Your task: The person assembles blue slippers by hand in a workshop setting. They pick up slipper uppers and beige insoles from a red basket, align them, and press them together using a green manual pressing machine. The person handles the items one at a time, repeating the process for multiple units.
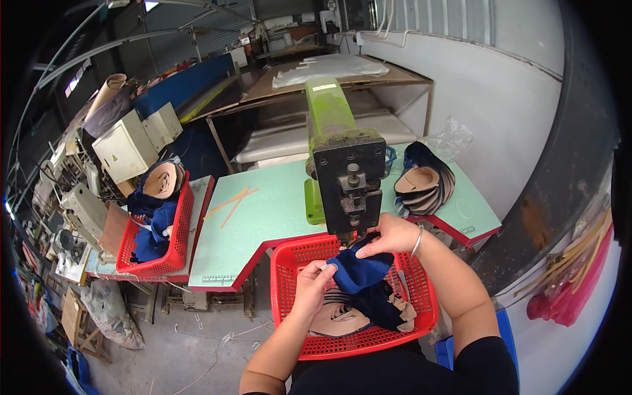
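Head view. I see my left fingers (324,272) and right fingers (371,248) pinching a blue fabric piece (361,271) between them; beneath them, a red basket (281,289); beyond them, a green machine (329,112) and the bench (263,194).

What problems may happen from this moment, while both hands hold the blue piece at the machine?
The right hand is close to the lower end of the black machine head, so it might be pinched if the machine runs.
The blue piece might slip from the left hand into the red basket below.
The stacked pieces near the table edge could slide off.
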A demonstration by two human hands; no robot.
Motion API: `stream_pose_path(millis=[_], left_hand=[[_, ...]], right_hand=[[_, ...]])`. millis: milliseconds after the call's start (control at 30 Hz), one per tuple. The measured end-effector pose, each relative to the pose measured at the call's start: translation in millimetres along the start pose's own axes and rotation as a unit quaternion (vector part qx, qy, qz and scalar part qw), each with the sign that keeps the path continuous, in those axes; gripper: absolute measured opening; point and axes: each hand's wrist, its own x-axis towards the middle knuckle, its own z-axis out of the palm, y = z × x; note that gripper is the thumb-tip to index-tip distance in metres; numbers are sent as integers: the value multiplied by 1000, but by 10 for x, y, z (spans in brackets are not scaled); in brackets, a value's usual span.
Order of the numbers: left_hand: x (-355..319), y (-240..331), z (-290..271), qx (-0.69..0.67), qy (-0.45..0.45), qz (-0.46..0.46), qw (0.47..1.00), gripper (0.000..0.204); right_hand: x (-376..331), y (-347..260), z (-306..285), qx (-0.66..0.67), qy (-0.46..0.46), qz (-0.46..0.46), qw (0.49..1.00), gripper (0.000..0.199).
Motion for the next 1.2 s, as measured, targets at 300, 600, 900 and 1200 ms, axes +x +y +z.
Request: stream_pose_path(millis=[300,600,900,1200], left_hand=[[137,206,231,186,-48,-15,981,13],[167,293,236,290,-42,-3,956,19],[-71,-17,215,101,36,-32,994,15],[-86,231,116,295,-146,-44,943,20]], right_hand=[[171,119,-196,-103,-61,-14,993,57],[-311,-245,323,-218,222,-57,949,34],[-565,-16,1046,-495,276,-242,787,27],[-748,37,687,-101,74,-114,986,34]])
